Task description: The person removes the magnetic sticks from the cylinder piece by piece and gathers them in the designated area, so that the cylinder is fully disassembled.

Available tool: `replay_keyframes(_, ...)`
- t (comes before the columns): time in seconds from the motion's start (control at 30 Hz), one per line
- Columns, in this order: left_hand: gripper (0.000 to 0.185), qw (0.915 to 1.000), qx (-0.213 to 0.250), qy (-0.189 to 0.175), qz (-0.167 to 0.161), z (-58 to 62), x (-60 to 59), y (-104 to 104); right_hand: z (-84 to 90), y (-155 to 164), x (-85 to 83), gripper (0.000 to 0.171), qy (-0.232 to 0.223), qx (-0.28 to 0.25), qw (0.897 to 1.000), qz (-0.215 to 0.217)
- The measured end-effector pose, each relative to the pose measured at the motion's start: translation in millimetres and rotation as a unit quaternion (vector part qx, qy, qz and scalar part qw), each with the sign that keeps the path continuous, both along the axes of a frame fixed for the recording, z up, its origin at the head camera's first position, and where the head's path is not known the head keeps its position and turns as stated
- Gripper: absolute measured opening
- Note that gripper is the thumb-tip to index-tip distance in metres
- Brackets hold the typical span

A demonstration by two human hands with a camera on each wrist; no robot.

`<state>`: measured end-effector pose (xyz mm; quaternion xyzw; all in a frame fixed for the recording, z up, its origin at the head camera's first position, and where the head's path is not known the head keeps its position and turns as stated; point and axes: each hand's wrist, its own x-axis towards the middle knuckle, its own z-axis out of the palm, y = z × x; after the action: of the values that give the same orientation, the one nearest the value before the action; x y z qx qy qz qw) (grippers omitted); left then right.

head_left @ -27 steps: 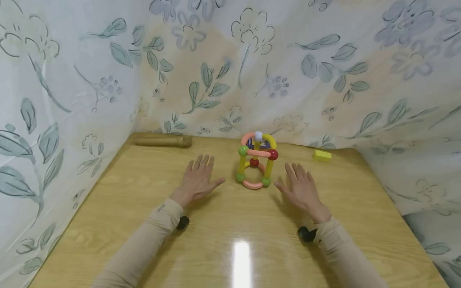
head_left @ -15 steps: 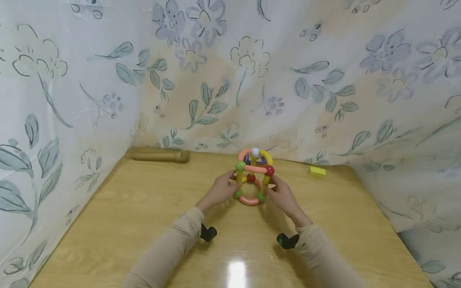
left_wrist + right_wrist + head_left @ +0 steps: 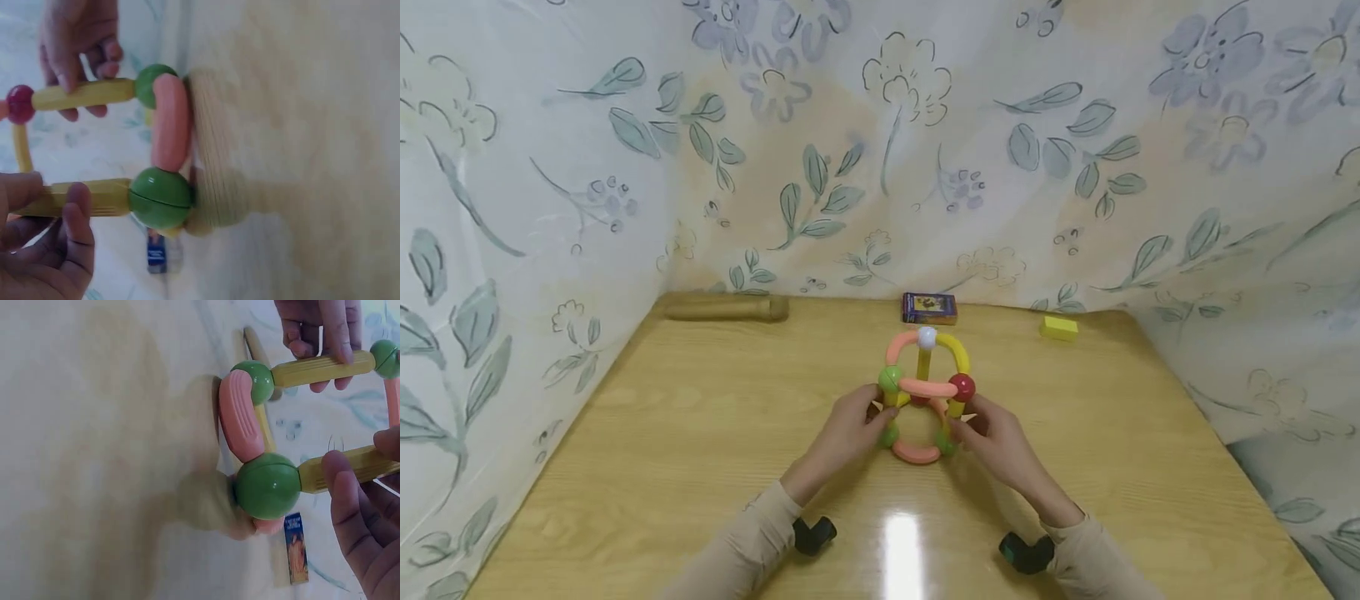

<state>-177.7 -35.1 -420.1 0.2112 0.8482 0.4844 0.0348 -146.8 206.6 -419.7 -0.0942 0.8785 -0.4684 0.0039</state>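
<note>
A toy frame [image 3: 927,388] built of coloured rods and balls stands upright between the two hands, in the middle of the table. My left hand [image 3: 844,429] pinches its left yellow upright rod [image 3: 106,197], thumb and fingers on opposite sides. On the other side my right hand [image 3: 1006,443] pinches the right yellow upright rod [image 3: 350,467]. Green balls [image 3: 267,486] joined by a curved pink rod [image 3: 170,124] form the near bottom edge. Whether the base touches the table I cannot tell. A white ball [image 3: 927,337] tops the far side.
A small printed box [image 3: 929,308] lies behind the toy, by the floral cloth [image 3: 820,150] at the back. A yellow block [image 3: 1059,328] is at the back right of the wooden table [image 3: 662,467]. At the back left lies a brown cylinder [image 3: 726,309].
Both hands, spread beside the toy frame at first, came inward and gripped its upright rods. The frame has since come nearer to me, leaving the box behind it in fuller view.
</note>
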Motion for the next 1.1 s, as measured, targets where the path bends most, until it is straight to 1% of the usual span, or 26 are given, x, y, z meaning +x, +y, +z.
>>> replay_keyframes(0.03,0.028,0.9999,0.008,-0.012,0.001,1.0,5.8,-3,1.8,1,6.2,0.031,-0.002,0.0,1.0,0.001)
replay_keyframes(0.1,0.037,0.9994,0.026,-0.022,0.009,5.3,14.6,-10,4.8,4,15.3,0.033,0.0,0.001,1.0,0.004)
replay_keyframes(0.17,0.044,0.9982,0.048,-0.012,0.033,16.3,15.4,-16,16.1,10,16.7,0.037,0.002,0.001,1.0,-0.01)
replay_keyframes(0.2,0.044,0.9974,0.055,0.0,0.047,22.5,13.4,-19,22.5,13,15.0,0.034,0.006,0.0,1.0,-0.024)
replay_keyframes(0.27,0.037,0.9952,0.061,0.032,0.07,36.3,6.6,-19,36.9,18,7.0,0.032,0.021,-0.005,0.998,-0.054)
replay_keyframes(0.33,0.03,0.9943,0.054,0.053,0.075,48.4,-3.9,-14,52.5,18,-4.7,0.026,0.037,-0.004,0.996,-0.081)
replay_keyframes(0.37,0.03,0.995,0.046,0.057,0.068,53.5,-9.2,-10,59.6,16,-10.7,0.025,0.046,0.003,0.995,-0.087)
replay_keyframes(0.43,0.032,0.9973,0.021,0.054,0.045,62.6,-18.7,1,72.1,8,-20.6,0.025,0.058,0.033,0.994,-0.082)
replay_keyframes(0.5,0.037,0.9988,-0.003,0.045,0.017,68.8,-27.5,11,80.1,-3,-28.2,0.026,0.062,0.066,0.994,-0.061)
replay_keyframes(0.57,0.039,0.9992,-0.024,0.03,-0.01,73.8,-34.4,20,84.5,-13,-32.9,0.025,0.072,0.1,0.991,-0.042)
replay_keyframes(0.63,0.036,0.9984,-0.039,0.025,-0.034,76.2,-40.3,28,84.4,-21,-36.3,0.021,0.085,0.118,0.989,-0.032)
replay_keyframes(0.7,0.03,0.9978,-0.043,0.015,-0.047,76.5,-44.0,32,81.8,-26,-38.8,0.016,0.103,0.122,0.986,-0.036)
replay_keyframes(0.77,0.026,0.9973,-0.044,0.017,-0.055,77.0,-46.6,35,80.4,-28,-40.6,0.012,0.122,0.122,0.984,-0.045)
replay_keyframes(0.83,0.023,0.9975,-0.045,0.02,-0.052,78.0,-47.6,35,80.1,-30,-42.3,0.01,0.134,0.119,0.983,-0.051)
replay_keyframes(0.97,0.023,0.9981,-0.046,0.014,-0.038,77.5,-48.1,34,80.3,-33,-47.0,0.008,0.132,0.123,0.982,-0.054)
replay_keyframes(1.03,0.024,0.9984,-0.046,0.008,-0.03,76.6,-48.1,33,79.6,-34,-49.6,0.008,0.12,0.121,0.984,-0.049)
replay_keyframes(1.1,0.026,0.9987,-0.045,0.002,-0.025,75.3,-48.2,31,77.9,-31,-52.3,0.01,0.095,0.111,0.988,-0.042)
